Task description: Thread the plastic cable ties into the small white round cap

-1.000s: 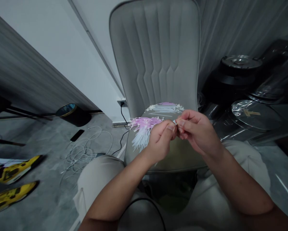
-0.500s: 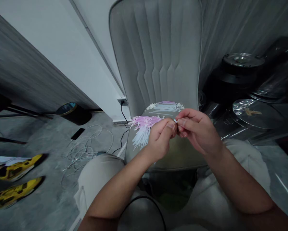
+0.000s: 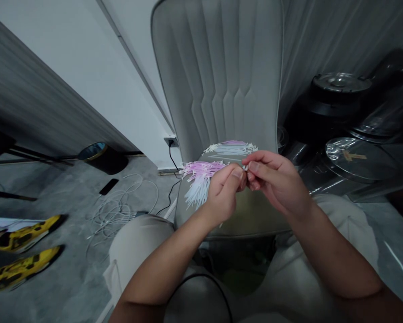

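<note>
Over the chair seat [image 3: 255, 215], my left hand [image 3: 225, 186] and my right hand [image 3: 277, 181] meet with their fingertips pinched together. Between them shows a tiny whitish end of a thin strip [image 3: 245, 168]; the fingers cover most of it. A pale tip pokes out below my left hand, possibly the same strip's tail. Beside my left hand lies a fanned pile of thin pink and pale blue strips [image 3: 201, 172] with small white ends. Farther back, against the backrest, rests a second bundle of similar strips [image 3: 233, 148].
The grey chair's backrest [image 3: 220, 67] rises ahead. Left on the floor are coiled white cable [image 3: 117, 211], a dark phone-like slab [image 3: 109, 186] and a black bin [image 3: 103, 158]. A person's yellow shoes [image 3: 29, 233] stand at far left. Dark plastic-wrapped round objects [image 3: 343, 103] sit at right.
Both hands stay over the seat, fingertips still together. My right fingers have shifted slightly left, and a pale tip now shows below my left hand.
</note>
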Available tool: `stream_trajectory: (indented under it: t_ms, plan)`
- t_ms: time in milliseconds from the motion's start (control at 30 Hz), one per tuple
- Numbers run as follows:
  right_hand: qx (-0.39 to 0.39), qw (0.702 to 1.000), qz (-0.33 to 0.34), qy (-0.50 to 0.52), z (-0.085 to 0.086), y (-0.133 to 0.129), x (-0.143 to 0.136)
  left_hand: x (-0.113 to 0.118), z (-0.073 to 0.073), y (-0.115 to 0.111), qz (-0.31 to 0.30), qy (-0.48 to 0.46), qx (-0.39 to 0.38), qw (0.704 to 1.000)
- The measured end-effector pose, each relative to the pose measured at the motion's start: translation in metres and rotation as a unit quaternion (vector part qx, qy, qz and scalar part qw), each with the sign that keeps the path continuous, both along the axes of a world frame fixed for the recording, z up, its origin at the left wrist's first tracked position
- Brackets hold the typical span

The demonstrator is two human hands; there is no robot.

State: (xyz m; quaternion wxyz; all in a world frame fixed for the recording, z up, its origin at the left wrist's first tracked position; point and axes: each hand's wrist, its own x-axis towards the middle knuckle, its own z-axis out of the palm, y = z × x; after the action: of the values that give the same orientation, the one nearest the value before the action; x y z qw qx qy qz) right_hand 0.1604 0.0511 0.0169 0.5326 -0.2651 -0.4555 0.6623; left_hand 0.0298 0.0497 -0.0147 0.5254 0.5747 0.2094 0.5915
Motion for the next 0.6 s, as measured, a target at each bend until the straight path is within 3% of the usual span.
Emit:
stream_trajectory:
  t_ms: [300, 600]
  plan:
    - [0.031, 0.998, -0.021, -0.041, 0.0007, 0.0036, 0.0018, 0.0013, 0.0009, -0.0005, 0.069, 0.097, 0.048, 0.992]
    - [0.016, 0.999, -0.017, -0.044, 0.0004, 0.0073, 0.0010, 0.0023, 0.0017, -0.0008, 0.099, 0.105, 0.073, 0.987]
